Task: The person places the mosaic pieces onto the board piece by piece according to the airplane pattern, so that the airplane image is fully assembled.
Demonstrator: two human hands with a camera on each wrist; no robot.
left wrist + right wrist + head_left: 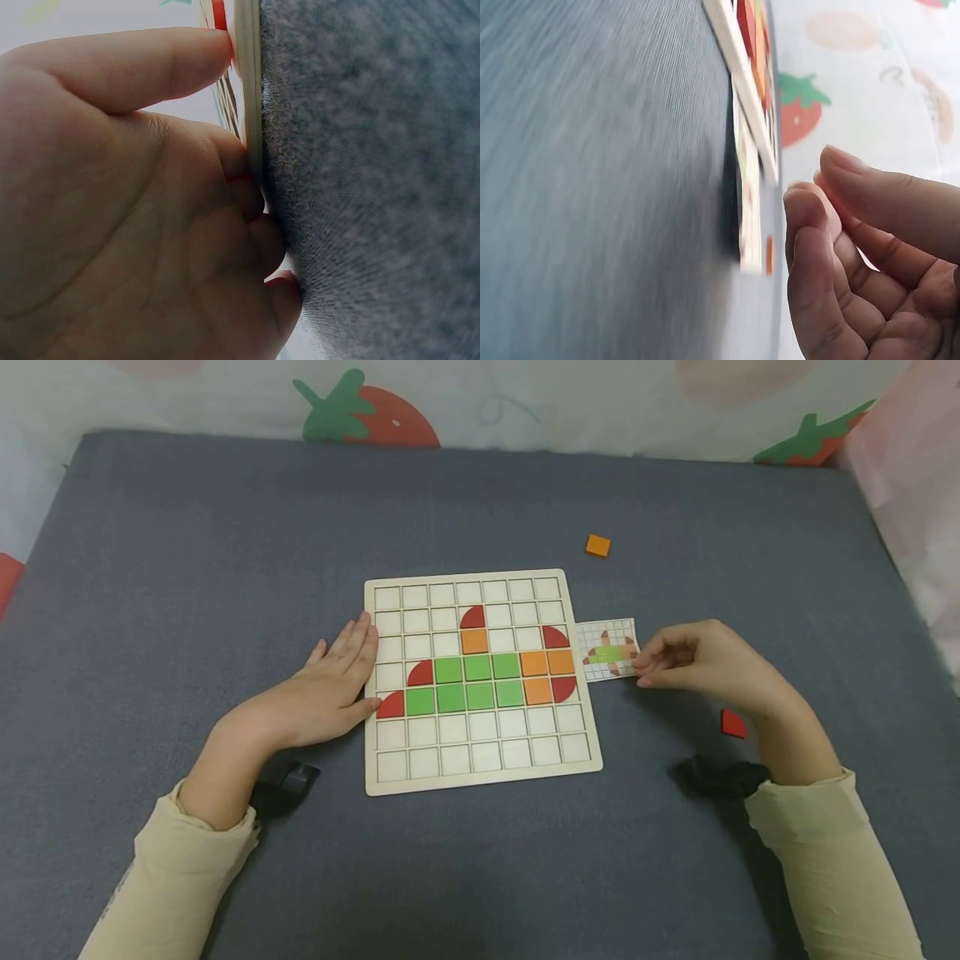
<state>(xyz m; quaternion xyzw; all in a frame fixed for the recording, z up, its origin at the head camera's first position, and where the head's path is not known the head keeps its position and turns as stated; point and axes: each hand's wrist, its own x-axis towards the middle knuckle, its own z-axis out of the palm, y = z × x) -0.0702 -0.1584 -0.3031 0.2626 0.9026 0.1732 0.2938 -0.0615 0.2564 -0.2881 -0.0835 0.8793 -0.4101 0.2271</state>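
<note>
A pale wooden grid board (484, 781) lies flat on the grey cloth, with red quarter-circle tiles and green and orange square tiles in its cells. My left hand (318, 693) rests against the board's left edge, fingers extended; the left wrist view shows its thumb and fingertips at the rim (253, 82). Beyond the board's right edge lies a small pattern card (609, 649) printed with a grid and a coloured figure. My right hand (712, 664) is beside the card's right end. In the right wrist view its fingers (810, 255) are loosely bent, apart from the card (748, 202), holding nothing.
An orange square tile (597, 546) lies loose beyond the board's far right corner. Near my right wrist is a loose red tile (733, 723). Black wrist devices (720, 777) sit under both forearms. A strawberry-patterned cloth (525, 402) hangs behind the table.
</note>
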